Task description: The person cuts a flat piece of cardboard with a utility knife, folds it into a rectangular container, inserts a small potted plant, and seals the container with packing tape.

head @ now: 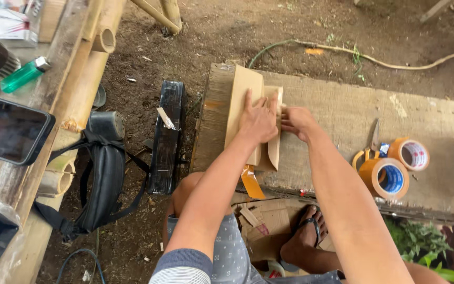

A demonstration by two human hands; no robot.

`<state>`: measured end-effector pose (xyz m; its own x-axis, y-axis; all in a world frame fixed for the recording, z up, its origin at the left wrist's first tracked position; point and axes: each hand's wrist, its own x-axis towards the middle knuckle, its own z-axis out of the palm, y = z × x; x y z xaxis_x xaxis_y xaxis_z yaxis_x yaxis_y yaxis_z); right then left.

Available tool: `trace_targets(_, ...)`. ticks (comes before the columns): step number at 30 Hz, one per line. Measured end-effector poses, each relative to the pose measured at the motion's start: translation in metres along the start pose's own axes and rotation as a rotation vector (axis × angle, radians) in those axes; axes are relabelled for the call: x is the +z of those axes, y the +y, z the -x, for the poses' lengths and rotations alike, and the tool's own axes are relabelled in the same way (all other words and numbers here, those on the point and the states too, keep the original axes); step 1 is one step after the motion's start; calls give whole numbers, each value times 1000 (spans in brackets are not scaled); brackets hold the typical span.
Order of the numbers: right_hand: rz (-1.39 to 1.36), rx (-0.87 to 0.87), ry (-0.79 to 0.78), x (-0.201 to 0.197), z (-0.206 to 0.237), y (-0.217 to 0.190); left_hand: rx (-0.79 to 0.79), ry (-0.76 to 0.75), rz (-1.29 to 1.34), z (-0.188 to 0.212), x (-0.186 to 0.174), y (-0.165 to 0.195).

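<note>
The left hand (258,120) lies flat, fingers spread, pressing on a folded piece of brown cardboard (241,100) at the left end of a wooden plank (342,113). The right hand (296,121) touches the cardboard's right edge just beside it; whether it pinches is unclear. Two tape rolls (385,178) and scissors (372,144) lie well apart, to the right

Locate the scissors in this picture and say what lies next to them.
In the head view the scissors lie on the wooden plank, right of the person's right hand, touching the two rolls of tan tape.
</note>
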<state>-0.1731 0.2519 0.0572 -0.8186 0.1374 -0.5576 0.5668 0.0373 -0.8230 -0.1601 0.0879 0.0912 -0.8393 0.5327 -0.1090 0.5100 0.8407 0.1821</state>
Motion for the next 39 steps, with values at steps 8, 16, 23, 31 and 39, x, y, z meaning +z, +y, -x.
trace_targets(8, 357, -41, 38, 14, -36, -36, -14, -21, 71, 4, -9, -8)
trace_targets(16, 304, -246, 158, 14, -22, -13, 112, 701, 636, -6, 9, -17)
trace_targets(23, 797, -792, 533, 48, 93, 23, -565, 570, 441, 15, -28, -41)
trace_targets(31, 514, -575, 203, 89, 134, 17, -607, 226, 778, -6, -23, -62)
trace_targets(39, 169, -224, -107, 69, 101, 17, -302, 187, 1513, 32, 55, -104)
